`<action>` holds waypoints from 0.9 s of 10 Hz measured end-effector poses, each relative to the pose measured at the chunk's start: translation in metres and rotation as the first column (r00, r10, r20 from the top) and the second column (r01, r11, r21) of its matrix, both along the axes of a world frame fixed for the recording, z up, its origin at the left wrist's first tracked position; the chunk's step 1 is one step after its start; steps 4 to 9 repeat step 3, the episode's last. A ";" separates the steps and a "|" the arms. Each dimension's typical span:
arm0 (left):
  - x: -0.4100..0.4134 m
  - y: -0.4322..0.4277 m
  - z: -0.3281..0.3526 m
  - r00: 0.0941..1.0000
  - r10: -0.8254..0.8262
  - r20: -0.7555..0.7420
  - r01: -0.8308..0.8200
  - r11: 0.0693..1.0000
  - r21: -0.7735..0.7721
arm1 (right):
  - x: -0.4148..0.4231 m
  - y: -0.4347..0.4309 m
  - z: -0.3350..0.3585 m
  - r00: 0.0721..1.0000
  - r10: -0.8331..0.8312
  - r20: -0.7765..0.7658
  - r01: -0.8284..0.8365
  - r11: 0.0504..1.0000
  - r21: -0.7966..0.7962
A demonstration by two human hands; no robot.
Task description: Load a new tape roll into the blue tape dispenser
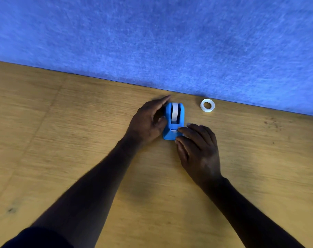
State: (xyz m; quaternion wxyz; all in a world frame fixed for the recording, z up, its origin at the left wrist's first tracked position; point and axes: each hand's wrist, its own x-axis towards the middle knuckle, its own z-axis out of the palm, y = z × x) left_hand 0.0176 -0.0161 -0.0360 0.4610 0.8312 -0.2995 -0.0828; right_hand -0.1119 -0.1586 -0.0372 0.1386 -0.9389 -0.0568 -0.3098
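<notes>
Your right hand (198,145) pinches dispenser's (174,122) near end; left hand (148,120) open against its side; roll (207,105) lies rightward, nearer right hand.

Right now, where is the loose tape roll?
In the head view, the loose tape roll lies flat on the wooden table, right of the blue dispenser and close to the blue wall.

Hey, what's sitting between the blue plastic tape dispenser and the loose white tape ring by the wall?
Nothing: in the head view, only bare wooden tabletop separates the blue plastic tape dispenser from the loose white tape ring.
</notes>
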 end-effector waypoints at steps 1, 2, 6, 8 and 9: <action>0.000 0.000 0.000 1.000 0.003 -0.007 -0.003 1.000 -0.014 | -0.002 0.000 0.001 1.000 0.002 0.010 -0.002 1.000 0.011; 0.002 0.001 -0.004 1.000 0.006 -0.011 -0.007 0.998 -0.055 | -0.007 -0.001 0.001 0.999 0.012 0.030 -0.013 0.998 0.054; 0.000 0.000 -0.001 0.999 0.033 -0.043 -0.036 0.996 -0.086 | -0.016 -0.003 0.009 0.998 -0.058 0.007 0.057 0.992 0.116; 0.000 0.000 -0.001 0.999 0.033 -0.043 -0.036 0.996 -0.086 | -0.016 -0.003 0.009 0.998 -0.058 0.007 0.057 0.992 0.116; 0.000 0.000 -0.001 0.999 0.033 -0.043 -0.036 0.996 -0.086 | -0.016 -0.003 0.009 0.998 -0.058 0.007 0.057 0.992 0.116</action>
